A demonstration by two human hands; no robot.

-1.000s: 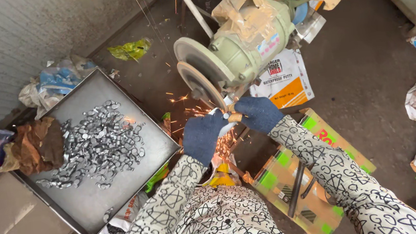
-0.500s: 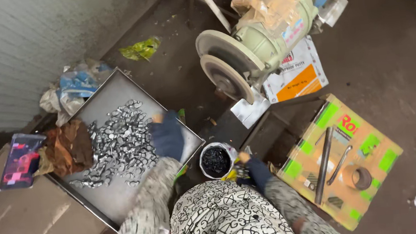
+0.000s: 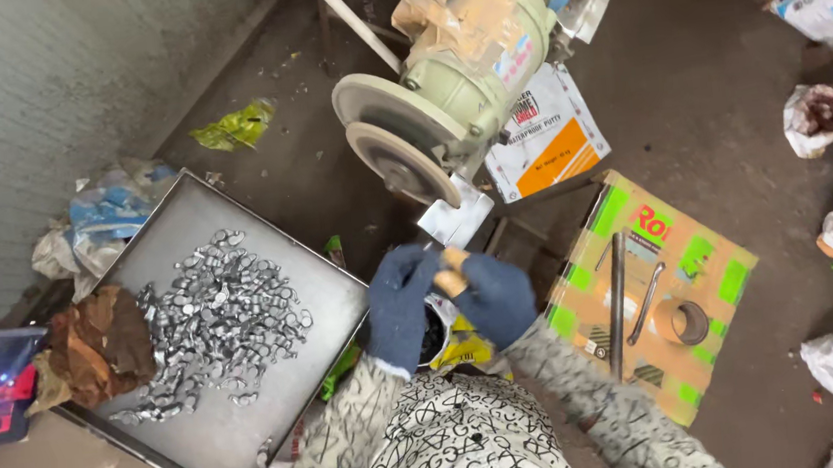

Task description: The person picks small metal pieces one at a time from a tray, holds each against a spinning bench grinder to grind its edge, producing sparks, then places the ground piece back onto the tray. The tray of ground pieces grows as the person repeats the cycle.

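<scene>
Below the grinding wheel, at 6 o'clock of it: both gloved hands meeting over a small dark can.
Left hand (image 3: pixel 401 306): wearing a blue glove, fingers curling together around a small metal piece, too small to tell its shape.
Right hand (image 3: pixel 495 297): wearing a blue glove, closing on a short tan wooden piece (image 3: pixel 452 273), pressing against the left hand.
Dark can (image 3: pixel 433 335): sitting just beneath the hands, mostly hidden by them, resting near a yellow wrapper.
Grinding wheel (image 3: pixel 399 150): standing at 12 o'clock of the hands, mounted on a pale green motor (image 3: pixel 482 63) partly wrapped in brown paper.
Metal tray (image 3: pixel 202 423): lying at 9 o'clock of the hands, holding a heap of small shiny metal parts (image 3: pixel 218 317) and a brown rag (image 3: pixel 95 342).
Cardboard box (image 3: pixel 653 294): lying at 3 o'clock of the hands, carrying two metal rods and a tape roll.
Floor (image 3: pixel 705 88): showing scattered bags and a white-and-orange carton.
</scene>
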